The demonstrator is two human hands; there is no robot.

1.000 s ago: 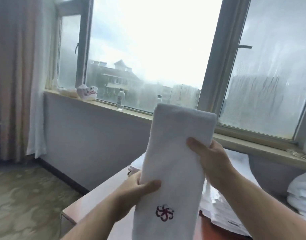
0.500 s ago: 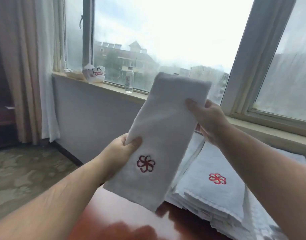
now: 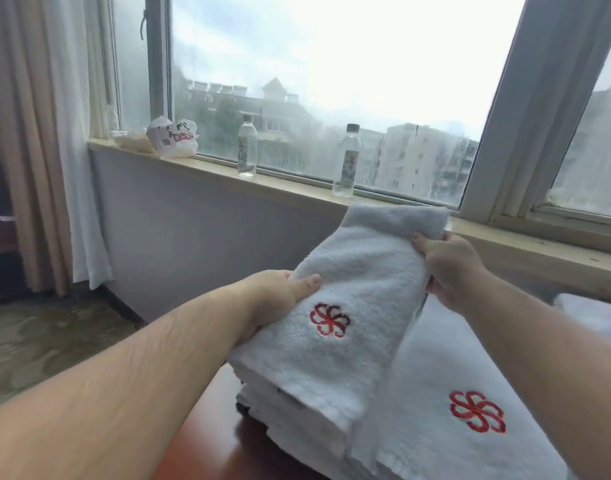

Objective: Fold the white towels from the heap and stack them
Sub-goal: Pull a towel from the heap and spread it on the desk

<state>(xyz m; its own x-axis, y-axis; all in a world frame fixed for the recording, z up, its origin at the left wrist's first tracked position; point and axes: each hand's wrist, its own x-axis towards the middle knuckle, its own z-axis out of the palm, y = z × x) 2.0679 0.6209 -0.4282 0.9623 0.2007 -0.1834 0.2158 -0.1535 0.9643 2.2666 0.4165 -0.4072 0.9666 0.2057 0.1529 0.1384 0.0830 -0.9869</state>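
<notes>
Head view: left hand (image 3: 272, 303) and right hand (image 3: 451, 268) both pinch folded white terry towel with red flower emblem (image 3: 345, 296), thumbs on top, its lower end resting on stack of folded white towels (image 3: 446, 410) on reddish-brown wooden table (image 3: 207, 441).

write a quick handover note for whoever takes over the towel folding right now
Left hand grips the folded towel's left edge; right hand grips its far right corner.
Towel is held tilted over the stack of folded towels on the wooden table, not yet laid flat.
Done: this towel folded, several stacked.
Left: set it down, then take the next from the white cloth at the right edge, probably the heap.
</notes>
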